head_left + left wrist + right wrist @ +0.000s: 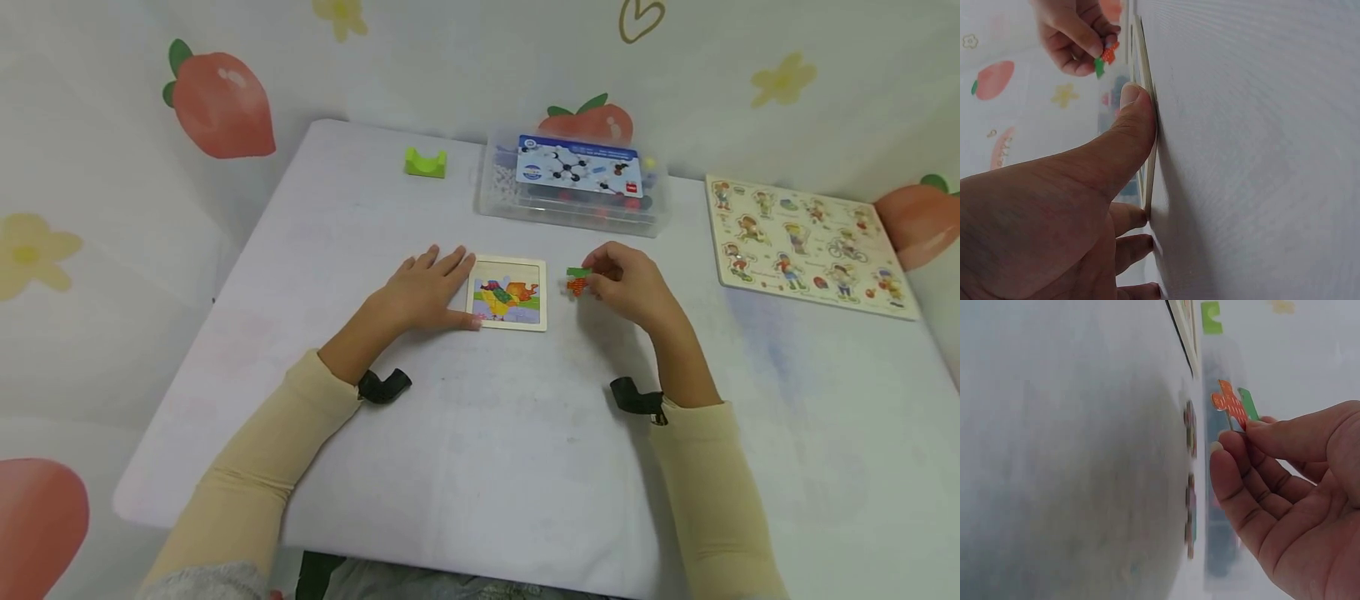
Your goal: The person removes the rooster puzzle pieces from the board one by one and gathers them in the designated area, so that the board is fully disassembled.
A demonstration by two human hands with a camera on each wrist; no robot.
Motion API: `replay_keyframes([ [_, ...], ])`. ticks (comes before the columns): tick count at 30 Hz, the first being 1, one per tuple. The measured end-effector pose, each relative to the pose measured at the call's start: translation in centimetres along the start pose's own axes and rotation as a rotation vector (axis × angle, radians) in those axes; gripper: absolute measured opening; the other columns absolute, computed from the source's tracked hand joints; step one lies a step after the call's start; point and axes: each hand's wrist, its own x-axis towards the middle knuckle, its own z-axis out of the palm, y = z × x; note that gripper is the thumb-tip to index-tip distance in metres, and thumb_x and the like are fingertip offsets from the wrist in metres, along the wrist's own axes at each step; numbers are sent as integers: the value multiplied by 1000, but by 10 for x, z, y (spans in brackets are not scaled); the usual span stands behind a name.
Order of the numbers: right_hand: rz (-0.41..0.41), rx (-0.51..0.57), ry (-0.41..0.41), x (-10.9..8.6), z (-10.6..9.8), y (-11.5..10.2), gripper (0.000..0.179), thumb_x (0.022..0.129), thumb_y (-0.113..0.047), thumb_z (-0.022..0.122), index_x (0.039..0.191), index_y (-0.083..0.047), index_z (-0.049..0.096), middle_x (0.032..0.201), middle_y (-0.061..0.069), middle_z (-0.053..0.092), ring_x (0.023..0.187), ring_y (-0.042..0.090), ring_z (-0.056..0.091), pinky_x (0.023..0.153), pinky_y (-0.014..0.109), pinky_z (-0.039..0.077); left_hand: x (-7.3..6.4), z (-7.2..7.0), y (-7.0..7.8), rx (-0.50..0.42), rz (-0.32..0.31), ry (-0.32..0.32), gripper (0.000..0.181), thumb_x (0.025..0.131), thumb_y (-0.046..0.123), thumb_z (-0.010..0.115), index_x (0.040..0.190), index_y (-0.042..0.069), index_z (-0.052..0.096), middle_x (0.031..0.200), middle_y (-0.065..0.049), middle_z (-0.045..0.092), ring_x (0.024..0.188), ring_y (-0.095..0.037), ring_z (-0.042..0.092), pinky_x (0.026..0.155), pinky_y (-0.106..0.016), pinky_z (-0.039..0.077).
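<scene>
My left hand (pixel 423 296) lies with fingers spread at the left side of a small wooden-framed jigsaw puzzle (pixel 543 292). Its thumb rests on the lower left of the frame, and its fingertips are right at the upper left corner. Part of a picture with a colourful bird sits inside the frame, with bare wood along the top. Just right of the frame, my right hand (pixel 630 283) pinches an orange and green puzzle piece (pixel 1232 403) between thumb and fingers, raised over the table. Other puzzle pieces (pixel 1191 512) lie on the table below that hand in the right wrist view.
A clear plastic box (pixel 570 218) with a molecule-pictured card stands at the back. Left of it is a light green notched block (pixel 425 163). A wooden board (pixel 813 246) with figures lies at the right. Patterned cloth hangs behind the white-covered table (pixel 465 467).
</scene>
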Motion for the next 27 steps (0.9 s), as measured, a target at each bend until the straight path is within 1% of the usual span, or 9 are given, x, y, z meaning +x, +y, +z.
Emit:
replay_keyframes([
  [4,20,54,23,-4,-8,9,19,98,-2,60,116,4,62,104,19,63,86,27,62,69,21,52,0,0,0,4,2,-2,105,90,67,60,163,14,6,168,-7,2,151,-40,-1,118,-59,9],
  [6,36,77,31,-5,-12,13,21,98,-3,61,117,5,61,106,21,63,87,27,62,69,19,53,0,0,-1,6,0,-2,105,90,67,60,163,14,7,168,-7,2,151,-40,-1,118,-59,9],
  [11,83,85,34,-8,-25,25,23,100,-5,59,120,6,60,107,21,64,84,21,63,71,23,54,0,0,-1,12,4,1,105,90,67,60,163,14,6,168,-7,2,151,-41,0,118,-59,9],
  [16,143,81,23,-12,-39,41,24,101,-7,57,122,5,59,105,19,65,79,13,63,71,23,54,1,0,0,18,7,-2,105,90,67,60,163,14,6,168,-7,1,151,-41,0,118,-59,9],
  [21,200,78,22,-16,-50,52,26,101,-8,57,123,6,60,104,16,66,78,11,63,71,21,54,2,1,0,20,1,-7,105,90,67,60,163,14,6,168,-7,1,151,-41,-1,118,-59,8],
  [27,235,58,11,-18,-57,59,28,102,-10,56,125,7,59,106,16,66,78,10,63,70,21,53,1,0,0,19,3,-5,105,90,67,60,163,13,6,168,-8,2,151,-41,0,118,-59,9],
])
